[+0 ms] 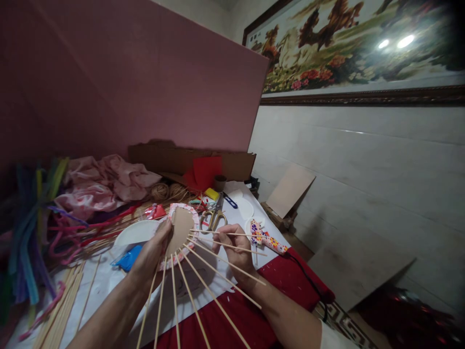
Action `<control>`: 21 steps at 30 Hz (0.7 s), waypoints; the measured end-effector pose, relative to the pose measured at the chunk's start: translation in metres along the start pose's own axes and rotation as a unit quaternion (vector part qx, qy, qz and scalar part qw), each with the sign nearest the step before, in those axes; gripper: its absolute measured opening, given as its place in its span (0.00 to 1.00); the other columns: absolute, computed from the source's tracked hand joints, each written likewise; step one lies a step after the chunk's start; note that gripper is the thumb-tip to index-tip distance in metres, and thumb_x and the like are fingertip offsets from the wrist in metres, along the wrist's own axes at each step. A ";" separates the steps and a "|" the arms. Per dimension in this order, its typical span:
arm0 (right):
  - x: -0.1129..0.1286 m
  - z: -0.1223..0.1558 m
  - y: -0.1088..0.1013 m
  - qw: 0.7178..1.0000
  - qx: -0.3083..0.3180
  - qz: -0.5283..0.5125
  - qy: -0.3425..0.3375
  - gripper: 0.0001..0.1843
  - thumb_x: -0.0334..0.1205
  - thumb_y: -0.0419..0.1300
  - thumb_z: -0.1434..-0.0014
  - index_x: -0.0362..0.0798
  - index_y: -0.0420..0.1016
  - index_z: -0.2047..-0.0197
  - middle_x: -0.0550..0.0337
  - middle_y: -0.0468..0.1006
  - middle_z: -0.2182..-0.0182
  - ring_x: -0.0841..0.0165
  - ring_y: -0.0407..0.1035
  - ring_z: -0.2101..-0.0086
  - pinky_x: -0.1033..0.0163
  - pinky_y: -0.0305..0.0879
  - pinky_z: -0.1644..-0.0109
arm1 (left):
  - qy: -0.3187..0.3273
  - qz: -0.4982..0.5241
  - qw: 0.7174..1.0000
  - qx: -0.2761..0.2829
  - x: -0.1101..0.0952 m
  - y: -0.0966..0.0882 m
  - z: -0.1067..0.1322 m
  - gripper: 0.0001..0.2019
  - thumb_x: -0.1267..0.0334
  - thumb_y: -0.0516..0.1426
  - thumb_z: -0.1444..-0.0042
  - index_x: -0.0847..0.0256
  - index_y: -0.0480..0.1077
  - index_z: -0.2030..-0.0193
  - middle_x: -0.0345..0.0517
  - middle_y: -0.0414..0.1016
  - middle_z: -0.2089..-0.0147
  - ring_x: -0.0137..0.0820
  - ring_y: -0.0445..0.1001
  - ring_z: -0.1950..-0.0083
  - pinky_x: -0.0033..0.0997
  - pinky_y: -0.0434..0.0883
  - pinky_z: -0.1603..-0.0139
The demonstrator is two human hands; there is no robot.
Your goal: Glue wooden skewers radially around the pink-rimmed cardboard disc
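Observation:
My left hand is closed on the left edge of a round cardboard disc with a pink and white fabric rim. Several thin wooden sticks fan out from the disc's lower and right edge toward me. My right hand has its thumb and fingers pinched around one of the sticks near the disc's right side. Just behind the disc lie gold-handled scissors. To the right of my right hand is a glue gun wrapped in flowered fabric, its black cord trailing down.
Blue and purple pipe cleaners, pink cloth and loose wooden sticks lie at left. Twine balls, red paper, a blue-handled cutter and a blue packet surround the work. A cardboard sheet leans at right.

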State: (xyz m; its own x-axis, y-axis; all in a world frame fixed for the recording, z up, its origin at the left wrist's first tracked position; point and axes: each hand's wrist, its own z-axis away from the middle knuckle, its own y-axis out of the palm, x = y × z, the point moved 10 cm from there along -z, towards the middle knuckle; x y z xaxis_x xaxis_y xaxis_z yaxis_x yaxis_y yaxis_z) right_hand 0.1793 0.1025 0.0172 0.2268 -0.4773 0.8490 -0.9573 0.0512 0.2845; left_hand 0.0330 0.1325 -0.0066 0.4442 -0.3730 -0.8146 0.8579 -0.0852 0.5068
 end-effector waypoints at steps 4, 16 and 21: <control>-0.001 0.000 -0.001 1.000 0.009 -0.007 -0.004 0.03 0.35 0.52 0.45 0.47 0.61 0.66 0.64 0.69 0.74 0.75 0.65 0.78 0.67 0.62 0.75 | 0.014 -0.004 1.000 0.004 -0.001 -0.001 -0.002 0.21 0.59 0.49 0.48 0.63 0.61 0.48 0.50 0.76 0.69 0.33 0.74 0.75 0.30 0.72 0.76; 0.001 0.000 0.000 1.000 0.003 0.002 -0.002 0.04 0.37 0.53 0.46 0.46 0.61 0.67 0.64 0.69 0.76 0.75 0.65 0.79 0.67 0.62 0.76 | 0.021 0.006 1.000 0.010 0.000 -0.002 -0.003 0.19 0.59 0.51 0.49 0.61 0.63 0.50 0.49 0.76 0.66 0.33 0.74 0.73 0.29 0.72 0.75; 0.000 0.001 -0.001 1.000 0.003 0.002 -0.001 0.04 0.37 0.53 0.46 0.46 0.61 0.67 0.63 0.69 0.75 0.74 0.65 0.78 0.66 0.62 0.76 | 0.009 0.011 1.000 -0.007 0.001 -0.004 -0.003 0.21 0.59 0.49 0.48 0.63 0.61 0.48 0.50 0.76 0.69 0.33 0.74 0.75 0.31 0.72 0.75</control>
State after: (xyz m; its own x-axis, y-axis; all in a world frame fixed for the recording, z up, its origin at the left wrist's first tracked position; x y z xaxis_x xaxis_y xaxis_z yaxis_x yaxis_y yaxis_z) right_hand 0.1797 0.1017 0.0164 0.2230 -0.4797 0.8486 -0.9590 0.0480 0.2792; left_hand 0.0305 0.1354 -0.0102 0.4677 -0.3579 -0.8082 0.8514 -0.0633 0.5207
